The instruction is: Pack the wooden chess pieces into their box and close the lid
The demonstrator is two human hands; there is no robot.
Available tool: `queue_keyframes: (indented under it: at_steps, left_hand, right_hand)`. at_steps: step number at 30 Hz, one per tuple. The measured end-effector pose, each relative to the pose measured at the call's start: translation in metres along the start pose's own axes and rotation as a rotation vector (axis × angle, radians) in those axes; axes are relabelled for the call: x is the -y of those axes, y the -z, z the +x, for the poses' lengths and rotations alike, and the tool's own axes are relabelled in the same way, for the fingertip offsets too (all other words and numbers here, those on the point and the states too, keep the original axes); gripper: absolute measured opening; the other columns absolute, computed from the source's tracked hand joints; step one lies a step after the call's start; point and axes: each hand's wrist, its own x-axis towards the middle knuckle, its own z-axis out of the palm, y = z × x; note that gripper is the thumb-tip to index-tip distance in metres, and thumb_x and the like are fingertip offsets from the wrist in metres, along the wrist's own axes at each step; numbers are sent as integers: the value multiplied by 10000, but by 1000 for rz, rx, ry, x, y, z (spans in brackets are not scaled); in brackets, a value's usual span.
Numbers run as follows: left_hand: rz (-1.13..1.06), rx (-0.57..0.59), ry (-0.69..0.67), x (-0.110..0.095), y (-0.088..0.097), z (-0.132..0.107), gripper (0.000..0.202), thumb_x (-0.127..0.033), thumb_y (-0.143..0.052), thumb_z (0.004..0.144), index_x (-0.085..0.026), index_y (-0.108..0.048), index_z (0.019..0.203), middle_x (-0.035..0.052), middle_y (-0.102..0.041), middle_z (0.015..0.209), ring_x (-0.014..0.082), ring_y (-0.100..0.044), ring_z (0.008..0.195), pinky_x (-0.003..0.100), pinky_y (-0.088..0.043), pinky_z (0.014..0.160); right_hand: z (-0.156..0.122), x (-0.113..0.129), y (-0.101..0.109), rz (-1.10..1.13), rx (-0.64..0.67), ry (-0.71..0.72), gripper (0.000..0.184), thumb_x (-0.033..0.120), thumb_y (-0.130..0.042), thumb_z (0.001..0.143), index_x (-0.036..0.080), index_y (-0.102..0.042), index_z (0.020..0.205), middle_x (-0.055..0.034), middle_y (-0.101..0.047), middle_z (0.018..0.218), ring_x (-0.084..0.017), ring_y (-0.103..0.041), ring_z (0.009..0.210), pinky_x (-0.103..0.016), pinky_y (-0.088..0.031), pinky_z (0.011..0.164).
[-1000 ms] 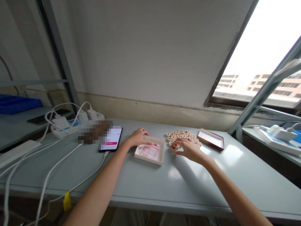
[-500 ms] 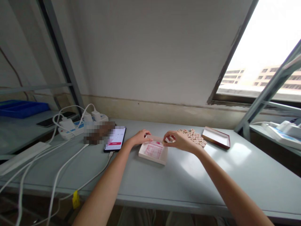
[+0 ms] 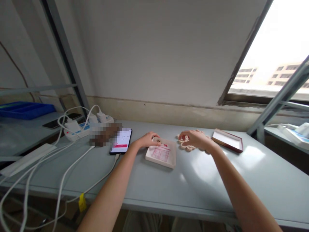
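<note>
A shallow white box (image 3: 160, 165) with red print on its floor lies on the grey desk. My left hand (image 3: 147, 140) is curled round its far left corner, thumb over the side wall. A round wooden Chinese chess piece (image 3: 158, 140) shows in that corner beside the fingers. To the right, my right hand (image 3: 196, 139) is over a cluster of wooden chess pieces (image 3: 189, 148), its thumb and fingers apart. I see nothing held between them. Part of the cluster is hidden under this hand.
Right of the pieces lies a box lid (image 3: 227, 140) with dark red sides. At the left are a lit phone (image 3: 121, 141), a blurred brown object (image 3: 105, 135), a power strip (image 3: 74, 135) and several white cables (image 3: 60, 170). A wall backs the desk.
My right hand has moved right, from the box's edge to the chess pieces. A piece now shows in the box's far left corner. The left hand stays at the box; the view has shifted slightly.
</note>
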Motion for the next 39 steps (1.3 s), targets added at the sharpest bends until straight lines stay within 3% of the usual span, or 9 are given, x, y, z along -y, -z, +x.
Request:
queue_keyframes:
  at_steps: [4, 10, 14, 17, 21, 29, 33, 36, 39]
  left_hand:
    - [-4, 31, 0, 4, 0, 2, 416, -355, -608, 608, -132, -600, 961, 76, -557, 947, 173, -512, 766, 244, -399, 658]
    - [-9, 60, -19, 2, 1, 3, 391, -231, -563, 618, -105, -580, 988, 83, -561, 977, 159, -514, 775, 239, -400, 673]
    - [-11, 76, -25, 1, 1, 2, 394, -245, -569, 621, -91, -578, 984, 92, -564, 975, 164, -519, 784, 243, -404, 682]
    - [-12, 64, -34, 1, 1, 2, 379, -290, -558, 653, -102, -581, 982, 93, -566, 992, 173, -524, 820, 247, -402, 704]
    - [-35, 36, -38, -1, -1, 2, 352, -350, -491, 721, -104, -594, 950, 92, -580, 977, 182, -527, 864, 245, -398, 733]
    - [38, 32, -114, -6, -7, 5, 403, -418, -354, 809, -129, -612, 921, 70, -583, 897, 182, -520, 863, 266, -389, 768]
    - [128, -34, -37, -9, -8, 2, 379, -492, -419, 766, -210, -623, 916, 61, -516, 976, 212, -479, 956, 338, -354, 852]
    - [208, -134, 2, -11, -9, -1, 354, -547, -493, 699, -275, -636, 874, 53, -447, 1047, 249, -404, 1060, 419, -272, 927]
    - [165, -130, -29, -11, -11, 0, 350, -525, -567, 652, -256, -636, 865, 54, -449, 1045, 236, -424, 1038, 388, -298, 917]
  right_hand:
    - [-13, -17, -4, 11, 73, -32, 195, 226, -594, 618, 259, -597, 810, 0, -636, 793, -179, -554, 729, -263, -342, 590]
    - [-8, -7, -17, 46, 49, -51, 222, 225, -571, 646, 235, -586, 868, -1, -640, 785, -151, -556, 675, -241, -354, 572]
    - [-5, -4, -16, -1, 17, -64, 128, 240, -577, 648, 223, -609, 771, -3, -634, 740, -160, -554, 672, -249, -353, 590]
    - [-3, -2, -12, 97, -63, -51, 155, 326, -569, 670, 225, -605, 783, -2, -620, 717, -149, -547, 643, -243, -353, 572]
    - [4, 14, -14, 309, -176, 23, 245, 396, -521, 717, 227, -575, 887, 5, -610, 725, -125, -539, 629, -229, -348, 557]
    - [18, 58, -48, -14, -223, 105, 82, 250, -538, 722, 197, -588, 760, -22, -645, 778, -164, -558, 741, -283, -272, 683]
    - [10, 46, -33, 57, -231, 145, 121, 285, -503, 760, 245, -589, 837, 9, -646, 803, -149, -554, 765, -281, -272, 702]
    - [-1, 21, -10, 28, -227, 6, 137, 308, -498, 754, 247, -593, 832, 4, -642, 771, -151, -555, 715, -273, -293, 654]
    - [-13, -8, 1, 16, -43, -114, 185, 320, -596, 651, 247, -592, 821, 3, -641, 795, -161, -558, 683, -255, -317, 588]
